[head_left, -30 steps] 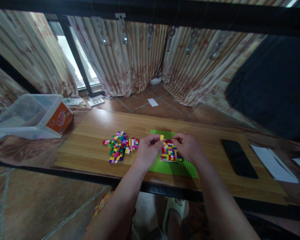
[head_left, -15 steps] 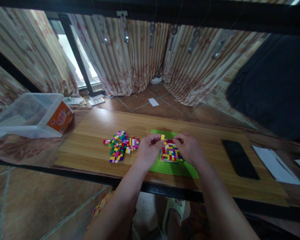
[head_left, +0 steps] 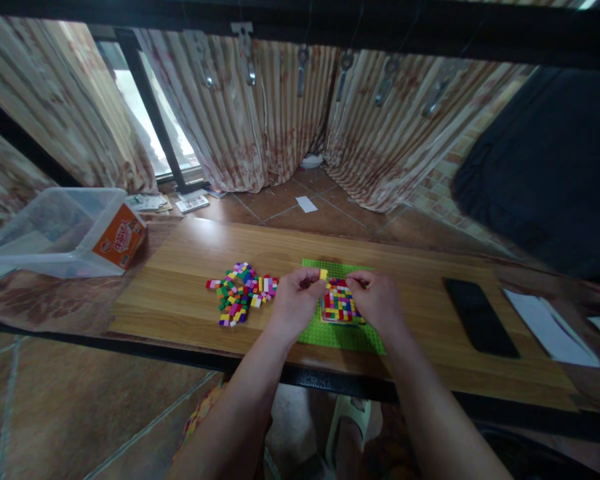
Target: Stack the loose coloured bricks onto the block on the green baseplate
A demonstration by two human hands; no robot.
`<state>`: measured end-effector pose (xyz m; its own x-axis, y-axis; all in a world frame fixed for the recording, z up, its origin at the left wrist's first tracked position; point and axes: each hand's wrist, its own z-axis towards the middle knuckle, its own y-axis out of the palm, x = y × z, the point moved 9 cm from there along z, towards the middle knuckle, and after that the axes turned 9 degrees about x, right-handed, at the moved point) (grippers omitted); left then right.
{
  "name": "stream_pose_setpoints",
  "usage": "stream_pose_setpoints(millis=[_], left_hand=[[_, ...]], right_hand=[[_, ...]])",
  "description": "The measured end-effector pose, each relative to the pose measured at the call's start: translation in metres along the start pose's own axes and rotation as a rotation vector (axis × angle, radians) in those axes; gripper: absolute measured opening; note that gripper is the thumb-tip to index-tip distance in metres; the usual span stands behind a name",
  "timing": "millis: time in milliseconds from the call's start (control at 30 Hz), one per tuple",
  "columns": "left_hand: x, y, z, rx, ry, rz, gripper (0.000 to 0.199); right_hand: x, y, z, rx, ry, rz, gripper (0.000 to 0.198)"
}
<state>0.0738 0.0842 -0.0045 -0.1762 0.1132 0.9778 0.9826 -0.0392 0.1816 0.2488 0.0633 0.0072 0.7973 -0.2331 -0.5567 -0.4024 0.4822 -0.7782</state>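
A green studded baseplate [head_left: 343, 337] lies on the wooden board in front of me. On it stands a square block of small multicoloured toy bricks [head_left: 341, 303]. My left hand [head_left: 296, 298] is at the block's far left corner, thumb and forefinger pinching a yellow brick [head_left: 323, 274]. Over the block's far right edge, my right hand [head_left: 379, 298] has its thumb and forefinger pressed together; whatever lies between them is hidden. A loose pile of coloured bricks [head_left: 236, 293] spreads on the board left of my left hand.
A clear plastic bin [head_left: 60, 263] with an orange label stands at the far left. To the right lie a black phone [head_left: 480, 318] and white paper [head_left: 553, 330]. The wooden board [head_left: 180, 313] ends at a dark front edge [head_left: 340, 381] close to me.
My right hand and forearm have shifted slightly left, towards the block. The left hand stays at the far left corner with the yellow brick.
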Motion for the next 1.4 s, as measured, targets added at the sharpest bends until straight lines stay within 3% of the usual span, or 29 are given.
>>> stream_pose_setpoints(millis=[200,467,633,800,900,1100,1167,1400], left_hand=[[-0.001,0.000,0.000,-0.014,-0.002,0.014,0.007],[-0.002,0.002,-0.001,-0.012,-0.013,0.016,0.008],[-0.004,0.001,-0.001,-0.009,-0.026,0.000,0.010],[-0.003,-0.001,-0.001,0.012,-0.036,-0.016,0.010],[-0.003,0.001,-0.002,0.011,-0.045,-0.045,0.009],[-0.008,0.007,-0.002,0.017,-0.077,-0.081,0.008],[-0.008,0.009,-0.003,0.020,-0.093,-0.102,0.008],[-0.003,0.019,-0.009,-0.038,-0.140,-0.268,0.014]], right_hand=[[-0.003,0.006,-0.002,0.000,0.017,-0.040,0.025],[-0.010,0.010,-0.005,-0.001,-0.097,-0.115,0.030],[-0.011,0.013,-0.007,0.037,-0.124,-0.079,0.030],[-0.004,0.015,-0.009,-0.012,-0.114,0.036,0.028],[0.004,0.000,-0.008,0.019,-0.103,0.149,0.033],[0.018,-0.046,-0.004,0.217,-0.003,0.373,0.038],[0.013,-0.046,-0.007,0.191,0.030,0.465,0.035],[-0.026,-0.014,-0.027,-0.121,0.024,0.734,0.024]])
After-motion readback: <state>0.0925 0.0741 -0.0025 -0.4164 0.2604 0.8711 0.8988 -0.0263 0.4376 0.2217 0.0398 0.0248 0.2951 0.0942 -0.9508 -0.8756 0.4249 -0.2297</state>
